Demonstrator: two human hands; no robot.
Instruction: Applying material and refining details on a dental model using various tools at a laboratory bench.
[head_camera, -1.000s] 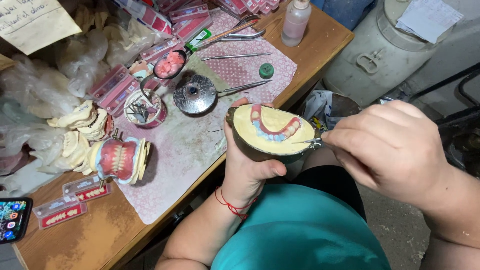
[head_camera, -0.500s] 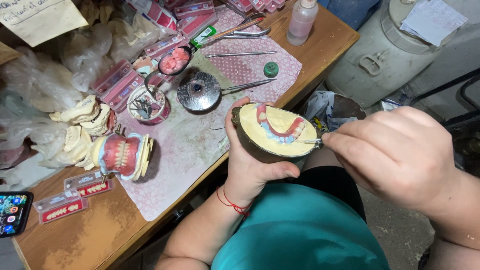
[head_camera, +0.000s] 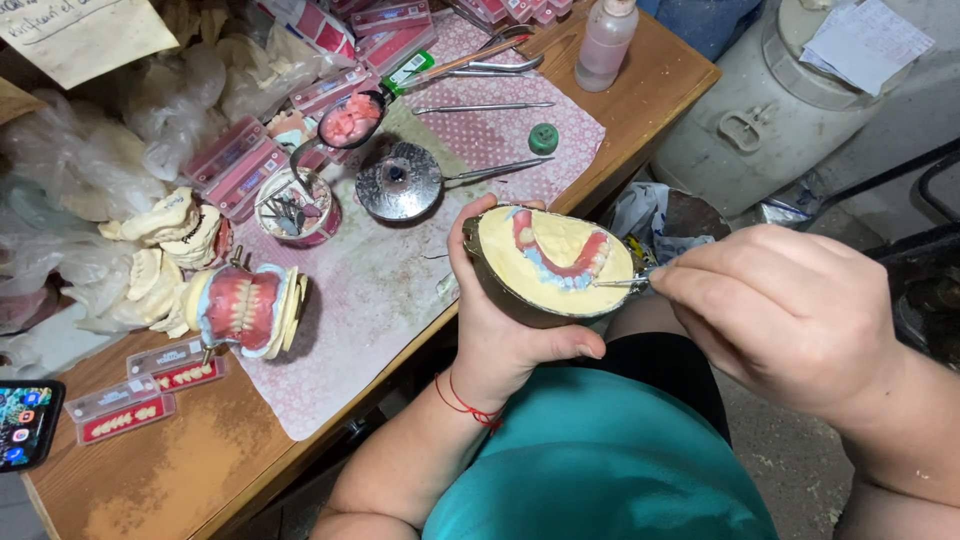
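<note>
While my left hand (head_camera: 505, 320) cups the metal flask (head_camera: 548, 272) off the near edge of the tabletop (head_camera: 180, 470), its fingers wrapped under the bowl, little has shifted since a moment ago: the flask sits a touch lower and steadier. My right hand (head_camera: 780, 310) still pinches the thin metal tool (head_camera: 622, 283), tip resting at the pink wax denture (head_camera: 556, 258) in the yellow plaster, so the carving goes on.

Matt yellow plaster mould (head_camera: 560, 255) in metal flask, glossy pink wax, worn wooden bench (head_camera: 170, 480), patterned cloth mat (head_camera: 370, 290)
</note>
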